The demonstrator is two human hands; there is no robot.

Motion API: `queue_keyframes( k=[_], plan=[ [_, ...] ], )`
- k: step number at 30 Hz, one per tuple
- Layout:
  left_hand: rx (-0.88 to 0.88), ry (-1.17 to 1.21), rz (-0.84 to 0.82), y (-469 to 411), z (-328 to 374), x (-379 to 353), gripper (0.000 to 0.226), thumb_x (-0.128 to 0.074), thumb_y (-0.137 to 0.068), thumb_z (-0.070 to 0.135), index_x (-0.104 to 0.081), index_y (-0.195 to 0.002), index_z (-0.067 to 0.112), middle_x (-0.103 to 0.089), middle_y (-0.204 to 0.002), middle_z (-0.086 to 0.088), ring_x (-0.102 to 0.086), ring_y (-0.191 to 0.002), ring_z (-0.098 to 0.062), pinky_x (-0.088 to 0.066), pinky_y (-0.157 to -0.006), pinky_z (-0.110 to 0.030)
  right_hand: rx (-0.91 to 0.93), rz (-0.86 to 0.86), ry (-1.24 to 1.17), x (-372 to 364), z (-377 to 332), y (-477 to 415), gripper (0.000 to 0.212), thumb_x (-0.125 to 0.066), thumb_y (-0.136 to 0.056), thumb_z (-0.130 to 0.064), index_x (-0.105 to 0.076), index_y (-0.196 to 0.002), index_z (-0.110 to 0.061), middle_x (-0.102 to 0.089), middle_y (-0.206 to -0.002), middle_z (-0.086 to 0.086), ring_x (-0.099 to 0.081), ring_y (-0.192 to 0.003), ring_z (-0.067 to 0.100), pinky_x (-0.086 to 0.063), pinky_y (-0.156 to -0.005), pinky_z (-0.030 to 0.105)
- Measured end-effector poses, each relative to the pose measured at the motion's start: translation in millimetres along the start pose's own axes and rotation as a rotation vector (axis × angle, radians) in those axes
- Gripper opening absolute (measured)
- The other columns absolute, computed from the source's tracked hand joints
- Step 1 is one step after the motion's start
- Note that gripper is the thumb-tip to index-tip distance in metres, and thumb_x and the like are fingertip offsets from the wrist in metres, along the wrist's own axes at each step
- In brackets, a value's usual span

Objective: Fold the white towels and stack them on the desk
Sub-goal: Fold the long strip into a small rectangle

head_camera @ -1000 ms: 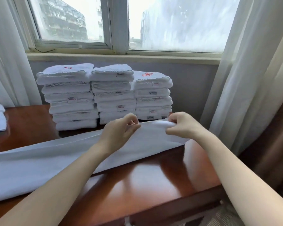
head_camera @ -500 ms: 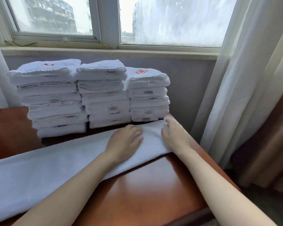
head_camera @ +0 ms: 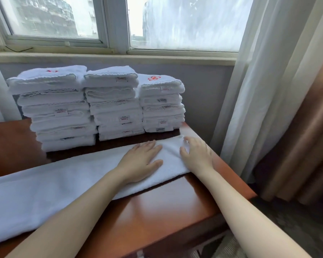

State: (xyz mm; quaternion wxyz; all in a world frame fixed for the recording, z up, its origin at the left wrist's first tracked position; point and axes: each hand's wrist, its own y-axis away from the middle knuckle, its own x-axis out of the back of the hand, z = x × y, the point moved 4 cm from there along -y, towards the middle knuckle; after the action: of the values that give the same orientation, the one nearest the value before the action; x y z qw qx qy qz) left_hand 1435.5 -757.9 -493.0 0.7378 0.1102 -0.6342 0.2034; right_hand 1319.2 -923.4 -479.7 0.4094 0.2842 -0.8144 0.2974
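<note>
The white towel [head_camera: 63,183] is spread on the worktop [head_camera: 166,211], its end pressed flat under the straight fingers [head_camera: 147,146] of the left hand [head_camera: 140,161] and the right hand [head_camera: 196,157]. It is judged soft, light and limp, and best pinched at the corners beside those fingers. Its other end is cut off by the frame.

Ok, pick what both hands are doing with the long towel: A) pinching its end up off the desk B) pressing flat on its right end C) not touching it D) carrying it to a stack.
B: the left hand and right hand lie flat, fingers straight, on the long towel, which rests on the desk.
</note>
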Motion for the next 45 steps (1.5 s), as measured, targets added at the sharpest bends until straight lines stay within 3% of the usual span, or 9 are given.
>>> queue_keyframes(
  k=[9,16,20,23,26,33,36,40,45],
  plan=[
    [-0.105,0.026,0.009,46,25,-1,0.063,-0.032,-0.100,0.055,-0.015,-0.157,0.033,-0.008,-0.165,0.007,-0.003,-0.150,-0.004,-0.001,-0.122,-0.027,-0.121,-0.237,-0.205,34,2,33,0.073,-0.067,-0.075,-0.016,-0.042,-0.143,-0.028,-0.056,-0.129,-0.001,-0.056,-0.116,0.022,-0.048,-0.095,0.036],
    [-0.070,0.046,0.015,49,31,8,0.063,-0.042,-0.098,0.054,-0.024,-0.155,0.034,-0.020,-0.163,0.007,-0.018,-0.148,-0.011,-0.013,-0.120,-0.029,-0.220,-0.305,-0.354,33,0,20,0.074,-0.066,-0.082,-0.024,-0.037,-0.149,-0.015,-0.044,-0.148,0.001,-0.049,-0.126,0.018,-0.039,-0.095,0.028],
    [-0.051,0.105,0.062,44,36,15,0.066,-0.047,-0.094,0.057,-0.028,-0.153,0.036,-0.029,-0.158,0.010,-0.028,-0.143,-0.011,-0.023,-0.114,-0.029,-0.163,-0.235,-0.423,39,1,11,0.063,-0.065,-0.081,-0.018,-0.047,-0.141,-0.023,-0.058,-0.109,-0.001,-0.056,-0.093,0.013,-0.041,-0.076,0.025],
    [-0.014,0.074,0.081,35,41,13,0.067,-0.044,-0.094,0.061,-0.026,-0.154,0.037,-0.019,-0.162,0.008,-0.015,-0.149,-0.014,-0.014,-0.120,-0.030,-0.085,-0.106,-0.456,48,1,2,0.050,-0.060,-0.084,-0.014,-0.054,-0.133,-0.023,-0.052,-0.086,-0.010,-0.055,-0.082,0.011,-0.040,-0.067,0.023],
    [-0.038,0.028,0.059,27,50,5,0.065,-0.037,-0.097,0.062,-0.021,-0.155,0.037,-0.003,-0.166,0.004,0.006,-0.152,-0.012,0.005,-0.123,-0.036,-0.075,-0.080,-0.355,42,5,3,0.043,-0.055,-0.089,-0.013,-0.056,-0.131,-0.023,-0.058,-0.097,-0.006,-0.058,-0.095,0.017,-0.046,-0.080,0.030],
    [-0.037,-0.059,-0.132,7,54,-18,0.072,-0.014,-0.091,0.073,-0.003,-0.155,0.041,0.006,-0.166,0.004,0.011,-0.151,-0.013,0.012,-0.120,-0.044,-0.113,-0.149,0.002,29,17,7,0.060,-0.053,-0.091,-0.035,-0.037,-0.148,-0.022,-0.052,-0.133,0.008,-0.045,-0.126,0.031,-0.043,-0.100,0.043],
    [-0.036,-0.050,-0.120,7,55,-18,0.082,-0.007,-0.081,0.079,-0.004,-0.155,0.043,0.005,-0.166,0.005,0.010,-0.152,-0.014,0.010,-0.120,-0.046,-0.172,-0.284,0.009,32,13,5,0.057,-0.062,-0.083,-0.036,-0.047,-0.135,-0.018,-0.057,-0.127,0.003,-0.052,-0.118,0.026,-0.048,-0.091,0.038],
    [-0.037,-0.013,-0.074,11,56,-16,0.080,-0.011,-0.082,0.079,-0.011,-0.154,0.044,0.000,-0.166,0.006,0.006,-0.152,-0.013,0.008,-0.121,-0.045,-0.177,-0.389,0.130,39,3,-1,0.026,-0.063,-0.080,-0.039,-0.053,-0.091,-0.018,-0.061,-0.098,0.000,-0.058,-0.088,0.021,-0.041,-0.061,0.030],
    [-0.021,0.277,0.061,16,58,-2,0.048,-0.044,-0.097,0.054,-0.047,-0.142,0.038,-0.033,-0.158,0.005,-0.017,-0.149,-0.010,-0.008,-0.121,-0.036,-0.141,-0.417,-0.049,50,-6,1,0.065,-0.068,-0.082,-0.025,-0.044,-0.142,-0.016,-0.051,-0.140,0.003,-0.054,-0.118,0.020,-0.044,-0.083,0.028]
  ],
)
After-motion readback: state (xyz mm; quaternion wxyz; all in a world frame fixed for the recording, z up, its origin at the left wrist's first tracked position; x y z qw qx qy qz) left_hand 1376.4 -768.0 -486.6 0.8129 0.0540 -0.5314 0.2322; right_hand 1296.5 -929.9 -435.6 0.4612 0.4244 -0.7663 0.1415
